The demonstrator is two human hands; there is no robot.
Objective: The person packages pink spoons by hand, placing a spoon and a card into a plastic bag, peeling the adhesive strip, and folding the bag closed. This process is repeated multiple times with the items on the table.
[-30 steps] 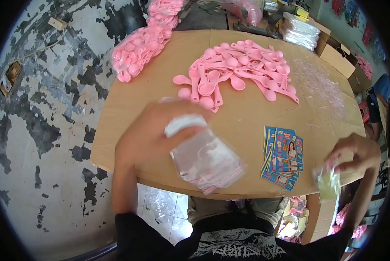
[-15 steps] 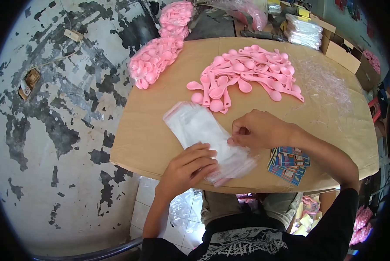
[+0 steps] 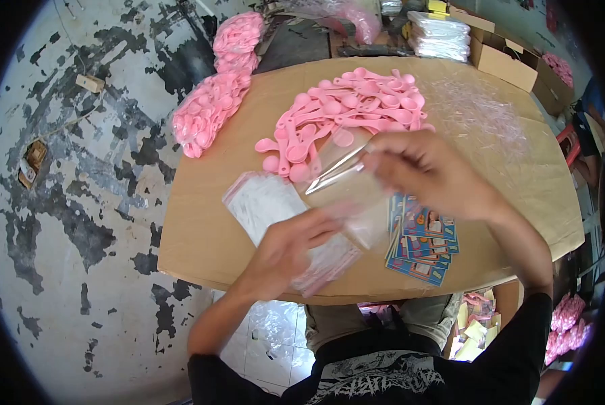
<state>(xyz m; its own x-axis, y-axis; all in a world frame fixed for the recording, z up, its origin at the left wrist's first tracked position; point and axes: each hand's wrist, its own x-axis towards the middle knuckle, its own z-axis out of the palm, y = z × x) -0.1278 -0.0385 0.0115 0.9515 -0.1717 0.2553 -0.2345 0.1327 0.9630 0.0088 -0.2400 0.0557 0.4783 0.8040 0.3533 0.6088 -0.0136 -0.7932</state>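
Observation:
My right hand (image 3: 427,169), raised over the table, pinches a clear plastic bag (image 3: 346,172) by its upper right part. My left hand (image 3: 292,246) is blurred over the stack of clear bags (image 3: 265,206); its fingers reach toward the lower part of the held bag, and whether they grip it is unclear. A pile of pink spoons (image 3: 343,108) lies just beyond the held bag. Blue printed cards (image 3: 424,246) are fanned out on the cardboard below my right hand.
Bagged pink spoons (image 3: 211,104) rest at the table's back left edge. Thin plastic strips (image 3: 481,115) are scattered at the right. Stacked packets (image 3: 439,37) and cardboard boxes (image 3: 505,64) stand behind the table (image 3: 201,236). Part of another person (image 3: 589,135) shows at far right.
My right hand has risen from the stack with one clear bag in its pinch. My left hand's fingers have moved up and right. The view has shifted, showing more of the cards.

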